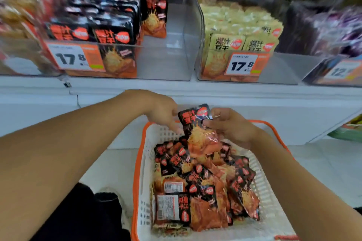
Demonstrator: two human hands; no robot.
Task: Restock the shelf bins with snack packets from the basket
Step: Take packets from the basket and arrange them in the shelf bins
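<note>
A white shop shelf (195, 92) fills the background of the head view, and four clear bins can be made out on it, though the outer two are blurred. The black-and-orange bin (164, 60) is filled on its left side only — its right half is bare apart from one packet standing at the back — while the yellow-packet bin (197, 45) beside it looks well stocked. Below the shelf, a white basket with an orange rim (141, 162) is seen on the floor, heaped with black-and-orange snack packets; something over twenty can be judged, an exact count being prevented by overlap. One packet (197, 123) is held just above the far end of the basket: it is pinched at its upper right corner by the right hand (233, 125), fingers curled onto it, while the left hand (164, 112) is placed at its left edge, fingers extended downward and touching it. The restocking is judged partly done — much of the basket's load is left to be shelved.
</note>
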